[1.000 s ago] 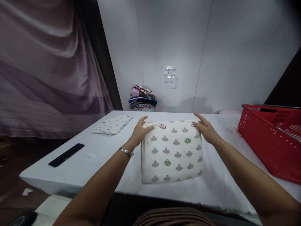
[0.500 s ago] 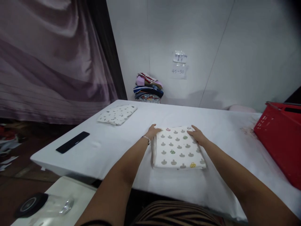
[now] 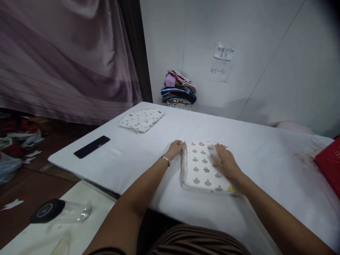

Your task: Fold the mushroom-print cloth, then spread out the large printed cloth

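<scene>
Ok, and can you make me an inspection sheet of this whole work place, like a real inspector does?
Surface: white table, a few faint creases.
Job's things: folded mushroom-print cloth, flat on the table near its front edge.
Clutter: small-print cloth and black slab at the table's left; black-lidded container on a lower white top; paper scraps on the floor.
Grips: left grip at the mushroom-print cloth's far left corner; right grip spread over its right side, blurred.
Cables: nothing seen.
Surroundings: curtain left, clothes pile and wall sign ahead, red thing cut off right.
</scene>
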Demonstrator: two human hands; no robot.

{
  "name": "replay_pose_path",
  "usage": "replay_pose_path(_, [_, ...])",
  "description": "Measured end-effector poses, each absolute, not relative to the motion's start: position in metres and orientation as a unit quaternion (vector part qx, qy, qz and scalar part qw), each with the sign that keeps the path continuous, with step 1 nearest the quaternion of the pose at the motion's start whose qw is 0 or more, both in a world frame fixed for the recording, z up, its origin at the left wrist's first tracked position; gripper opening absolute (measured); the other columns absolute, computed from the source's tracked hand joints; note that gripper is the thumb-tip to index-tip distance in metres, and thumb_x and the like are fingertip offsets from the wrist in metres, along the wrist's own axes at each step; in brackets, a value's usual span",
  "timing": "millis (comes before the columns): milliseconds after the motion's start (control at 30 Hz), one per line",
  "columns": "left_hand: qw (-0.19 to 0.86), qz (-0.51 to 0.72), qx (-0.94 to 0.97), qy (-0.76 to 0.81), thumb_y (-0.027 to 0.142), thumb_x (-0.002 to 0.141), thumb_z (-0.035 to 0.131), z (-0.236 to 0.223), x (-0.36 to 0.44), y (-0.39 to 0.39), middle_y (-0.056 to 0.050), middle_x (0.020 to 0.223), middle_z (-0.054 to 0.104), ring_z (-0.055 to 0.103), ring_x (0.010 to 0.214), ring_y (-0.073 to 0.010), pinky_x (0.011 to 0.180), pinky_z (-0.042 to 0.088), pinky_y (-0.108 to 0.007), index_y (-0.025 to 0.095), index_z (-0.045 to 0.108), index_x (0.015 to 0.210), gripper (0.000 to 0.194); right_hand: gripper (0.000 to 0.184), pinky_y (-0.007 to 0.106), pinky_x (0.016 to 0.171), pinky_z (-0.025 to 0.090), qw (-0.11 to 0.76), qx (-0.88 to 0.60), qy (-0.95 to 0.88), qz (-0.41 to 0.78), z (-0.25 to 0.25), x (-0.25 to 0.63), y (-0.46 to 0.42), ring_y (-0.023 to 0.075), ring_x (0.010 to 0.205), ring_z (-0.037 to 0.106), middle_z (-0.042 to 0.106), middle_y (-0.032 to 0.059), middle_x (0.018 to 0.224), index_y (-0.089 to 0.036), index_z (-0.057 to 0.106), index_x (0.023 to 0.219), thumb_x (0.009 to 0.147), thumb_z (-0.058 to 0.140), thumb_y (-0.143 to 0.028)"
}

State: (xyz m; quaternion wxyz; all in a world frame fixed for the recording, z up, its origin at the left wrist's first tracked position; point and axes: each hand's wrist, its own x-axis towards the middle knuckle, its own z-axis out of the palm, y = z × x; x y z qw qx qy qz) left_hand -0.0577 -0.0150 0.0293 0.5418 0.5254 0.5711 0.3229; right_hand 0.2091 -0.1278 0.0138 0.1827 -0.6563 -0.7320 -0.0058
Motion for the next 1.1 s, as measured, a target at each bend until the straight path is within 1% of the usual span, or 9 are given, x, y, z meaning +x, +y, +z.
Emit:
replay_pose_path(67, [0.530,0.330,0.536,0.568,0.037,0.079,0.061,0.028,-0.066,-0.028,-0.005,0.089,0.067,0.061,0.073,-0.0133,0.061,0.049,-0.022,0.016,0.061,0.093,0.026,0.053,0.053,0.110,0.022,0.117,-0.636,-0.762,0.016,0.012,0.193,-0.135,0.0269,0.139,0.023,0.032,0.0102,0.149,-0.020,0.037,0.141,0.094,0.031,-0.043])
replay_pose_path(133, [0.523,0.328,0.548,0.564,0.033,0.077,0.061,0.025,-0.071,-0.041,-0.002,0.074,0.064,0.058,0.064,-0.0112,0.058,0.046,-0.021,0.016,0.062,0.080,0.017,0.051,0.055,0.110,0.020,0.090,-0.633,-0.769,0.031,0.014,0.183,-0.138,0.0282,0.139,0.023,0.031,0.0101,0.150,-0.020,0.040,0.139,0.094,0.031,-0.042])
replay_pose_path(267, [0.501,0.322,0.585,0.550,0.029,0.074,0.061,0.020,-0.075,-0.064,0.001,0.063,0.061,0.055,0.059,-0.0107,0.057,0.042,-0.021,0.017,0.062,0.067,0.014,0.047,0.052,0.111,0.023,0.170,-0.603,-0.777,0.055,0.029,0.170,-0.128,0.0268,0.137,0.028,0.039,0.0090,0.145,-0.020,0.047,0.135,0.094,0.032,-0.038])
replay_pose_path(367, [0.455,0.309,0.628,0.550,0.033,0.075,0.060,0.018,-0.073,-0.080,0.001,0.065,0.064,0.056,0.062,-0.0126,0.059,0.040,-0.023,0.017,0.065,0.067,0.018,0.038,0.043,0.109,0.031,0.235,-0.574,-0.779,0.087,0.042,0.152,-0.107,0.0231,0.127,0.043,0.055,0.0067,0.131,-0.023,0.060,0.122,0.092,0.038,-0.029])
replay_pose_path(467, [0.426,0.291,0.643,0.566,0.041,0.075,0.060,0.018,-0.069,-0.096,0.000,0.068,0.067,0.057,0.065,-0.0138,0.058,0.039,-0.023,0.018,0.067,0.071,0.024,0.034,0.040,0.105,0.036,0.248,-0.582,-0.767,0.110,0.051,0.130,-0.078,0.0219,0.117,0.051,0.062,0.0054,0.120,-0.024,0.066,0.112,0.086,0.044,-0.019])
replay_pose_path(600, [0.399,0.268,0.651,0.587,0.046,0.074,0.063,0.021,-0.065,-0.108,-0.001,0.077,0.070,0.060,0.071,-0.0155,0.059,0.038,-0.024,0.020,0.068,0.075,0.026,0.032,0.036,0.099,0.040,0.217,-0.583,-0.770,0.143,0.064,0.105,-0.044,0.0216,0.108,0.056,0.066,0.0071,0.113,-0.020,0.068,0.106,0.081,0.049,-0.012])
replay_pose_path(733, [0.380,0.261,0.651,0.603,0.049,0.073,0.065,0.024,-0.063,-0.106,-0.002,0.084,0.070,0.061,0.077,-0.0177,0.062,0.038,-0.025,0.021,0.067,0.079,0.029,0.024,0.026,0.082,0.043,0.158,-0.622,-0.753,0.143,0.070,0.091,-0.034,0.0185,0.090,0.061,0.069,0.0063,0.098,-0.019,0.069,0.095,0.083,0.050,-0.017])
replay_pose_path(900, [0.367,0.245,0.656,0.612,0.051,0.074,0.064,0.027,-0.057,-0.099,-0.005,0.085,0.069,0.061,0.080,-0.0193,0.064,0.038,-0.025,0.021,0.066,0.080,0.031,0.018,0.024,0.062,0.038,0.103,-0.672,-0.717,0.157,0.065,0.087,-0.040,0.0164,0.067,0.058,0.067,0.0046,0.069,-0.016,0.067,0.075,0.083,0.052,-0.024])
replay_pose_path(1100, [0.359,0.246,0.662,0.610,0.040,0.077,0.062,0.028,-0.053,-0.100,-0.004,0.082,0.069,0.061,0.079,-0.0192,0.064,0.038,-0.025,0.021,0.063,0.076,0.019,0.039,0.024,0.053,0.036,0.046,-0.700,-0.678,0.219,0.070,0.080,-0.043,0.0144,0.047,0.052,0.052,0.0015,0.039,-0.018,0.058,0.054,0.086,0.051,-0.039])
